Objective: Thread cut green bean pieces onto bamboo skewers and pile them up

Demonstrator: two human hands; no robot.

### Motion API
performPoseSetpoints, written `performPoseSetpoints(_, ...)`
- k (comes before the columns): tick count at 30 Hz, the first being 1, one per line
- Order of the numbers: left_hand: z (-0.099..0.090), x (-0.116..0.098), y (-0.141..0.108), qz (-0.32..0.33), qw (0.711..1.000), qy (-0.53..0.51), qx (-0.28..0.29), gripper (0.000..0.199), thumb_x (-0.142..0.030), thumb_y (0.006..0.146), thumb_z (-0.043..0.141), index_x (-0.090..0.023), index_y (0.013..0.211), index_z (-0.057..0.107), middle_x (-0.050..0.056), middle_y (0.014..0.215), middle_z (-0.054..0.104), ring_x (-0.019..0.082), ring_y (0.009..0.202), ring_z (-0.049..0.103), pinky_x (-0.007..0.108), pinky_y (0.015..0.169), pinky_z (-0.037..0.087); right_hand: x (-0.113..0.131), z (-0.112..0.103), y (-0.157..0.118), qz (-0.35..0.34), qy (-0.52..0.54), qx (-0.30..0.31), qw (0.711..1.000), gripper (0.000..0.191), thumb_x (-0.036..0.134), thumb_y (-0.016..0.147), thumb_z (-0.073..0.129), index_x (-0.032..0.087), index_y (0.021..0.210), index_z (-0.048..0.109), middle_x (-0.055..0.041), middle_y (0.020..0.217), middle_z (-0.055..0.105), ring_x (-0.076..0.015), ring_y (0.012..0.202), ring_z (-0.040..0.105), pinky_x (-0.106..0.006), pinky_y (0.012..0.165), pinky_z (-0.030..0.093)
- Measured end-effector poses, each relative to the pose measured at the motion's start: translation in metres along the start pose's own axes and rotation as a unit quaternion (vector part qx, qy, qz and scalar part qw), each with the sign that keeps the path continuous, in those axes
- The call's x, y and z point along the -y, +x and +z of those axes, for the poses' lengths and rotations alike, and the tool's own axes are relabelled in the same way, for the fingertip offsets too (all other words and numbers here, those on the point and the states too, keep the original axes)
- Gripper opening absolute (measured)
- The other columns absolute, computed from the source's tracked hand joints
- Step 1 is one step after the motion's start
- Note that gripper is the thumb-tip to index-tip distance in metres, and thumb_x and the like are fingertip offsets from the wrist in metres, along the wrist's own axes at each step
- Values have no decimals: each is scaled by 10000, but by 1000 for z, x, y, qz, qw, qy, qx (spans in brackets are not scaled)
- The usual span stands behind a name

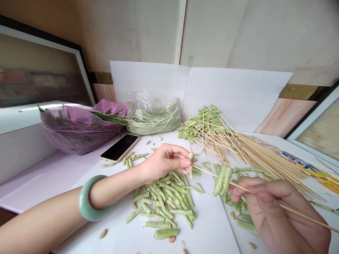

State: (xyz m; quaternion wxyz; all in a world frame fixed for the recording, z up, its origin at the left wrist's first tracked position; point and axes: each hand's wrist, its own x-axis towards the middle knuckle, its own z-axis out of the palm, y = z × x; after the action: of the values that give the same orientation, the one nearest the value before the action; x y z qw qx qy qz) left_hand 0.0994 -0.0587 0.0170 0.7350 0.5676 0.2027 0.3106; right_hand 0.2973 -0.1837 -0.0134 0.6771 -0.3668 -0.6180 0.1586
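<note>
My left hand, with a pale green bangle on its wrist, pinches a short piece of green bean. My right hand is closed round a thin bamboo skewer that slants up to the left. The skewer's tip meets the bean piece; whether it has passed through cannot be told. Further down the skewer, just ahead of my right fingers, several flattened bean pieces are threaded. A loose pile of cut bean pieces lies on the white surface below my left hand.
Finished bean skewers are heaped at the back right, beside many bare skewers on a printed wrapper. A clear bag of long beans, a purple bag and a phone stand at the back left. White boards rise behind.
</note>
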Motion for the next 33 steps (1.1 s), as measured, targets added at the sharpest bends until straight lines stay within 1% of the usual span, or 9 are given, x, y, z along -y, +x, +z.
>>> performPoseSetpoints(5, -1, 0, 0, 2, 1000, 1, 5, 240, -259, 620, 837, -94, 717, 691, 3, 607, 680, 104, 580, 663, 216, 634, 559, 0, 1, 1, -11, 6, -6, 1000, 90, 275, 934, 596, 223, 876, 641, -27, 828, 662, -190, 724, 623, -318, 652, 545)
performPoseSetpoints(11, -1, 1, 0, 5, 1000, -4, 9, 246, -253, 606, 845, -97, 730, 701, 4, 616, 682, 109, 586, 661, 231, 642, 557, 1, 1, 1, -2, 1, -2, 1000, 100, 297, 930, 610, 228, 861, 632, -20, 804, 664, -184, 709, 626, -309, 655, 548)
performPoseSetpoints(14, 1, 1, 0, 4, 1000, -5, 8, 259, -253, 586, 855, -92, 727, 709, 9, 614, 685, 104, 580, 650, 230, 632, 554, 1, -1, 1, 3, -1, 20, 1000, 106, 276, 944, 584, 232, 852, 614, -23, 784, 655, -189, 711, 624, -316, 657, 542)
performPoseSetpoints(18, 3, 2, -1, -2, 1000, -3, 2, 285, -257, 550, 870, -93, 728, 720, 7, 599, 684, 108, 565, 638, 241, 620, 549, 1, -2, 2, 8, -2, 49, 999, 92, 244, 960, 544, 245, 892, 607, -32, 774, 645, -204, 723, 619, -337, 653, 527)
performPoseSetpoints(20, 3, 2, -1, -8, 1000, -4, 2, 294, -261, 533, 876, -95, 718, 721, 3, 583, 678, 111, 555, 633, 246, 616, 545, 2, -1, 1, 12, -3, 51, 999, 107, 246, 959, 542, 247, 876, 609, -36, 768, 645, -211, 719, 621, -343, 642, 523)
performPoseSetpoints(25, 4, 3, -2, -12, 1000, 3, 4, 282, -251, 529, 876, -96, 708, 722, 1, 578, 680, 106, 537, 623, 240, 602, 531, 2, 4, 1, 22, 0, 30, 999, 146, 264, 945, 569, 235, 806, 601, -32, 743, 641, -211, 718, 626, -324, 632, 518)
performPoseSetpoints(29, 4, 6, -2, -15, 1000, 13, 11, 268, -240, 530, 875, -103, 707, 728, 4, 592, 694, 101, 526, 618, 226, 577, 516, 4, 5, 3, 8, -26, 65, 998, 147, 237, 951, 549, 229, 809, 588, -38, 762, 653, -216, 719, 642, -299, 576, 521)
performPoseSetpoints(33, 5, 10, -3, -26, 999, 13, 23, 248, -227, 540, 868, -105, 706, 731, 12, 612, 708, 113, 576, 645, 225, 619, 522, 6, 7, 7, -24, -73, 95, 992, 153, 226, 949, 548, 218, 805, 599, -26, 728, 663, -198, 724, 665, -265, 605, 560)
